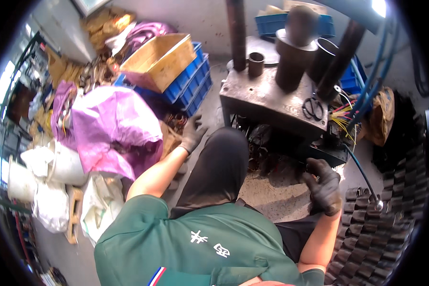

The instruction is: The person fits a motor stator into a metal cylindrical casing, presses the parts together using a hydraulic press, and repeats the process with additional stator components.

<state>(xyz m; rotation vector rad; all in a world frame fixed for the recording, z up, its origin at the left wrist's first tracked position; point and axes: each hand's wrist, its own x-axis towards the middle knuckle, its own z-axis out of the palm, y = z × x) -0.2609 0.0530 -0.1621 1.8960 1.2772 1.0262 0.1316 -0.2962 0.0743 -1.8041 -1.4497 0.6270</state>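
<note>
My left hand [193, 135], in a dark grey work glove, is beside my bent knee with its fingers apart and nothing in it. Close by it are a carton of small metal scraps [175, 123] and a purple sack [117, 126]. My right hand [324, 187], also gloved, hovers low in front of a heavy steel press table [276, 90]. Its fingers are curled together; whatever they may hold is too dark to make out. Black-handled scissors [312, 108] lie on the table's right corner. Dark loose parts [260, 155] lie in shadow beneath it.
Stacked blue crates [190, 90] carry a yellowed bin [157, 62] at back left. Two steel columns [237, 35] and a thick ram [293, 62] rise from the press. Blue hoses and coloured wires [343, 119] hang at right, above rows of dark metal pieces [367, 238]. White sacks [102, 202] lie left.
</note>
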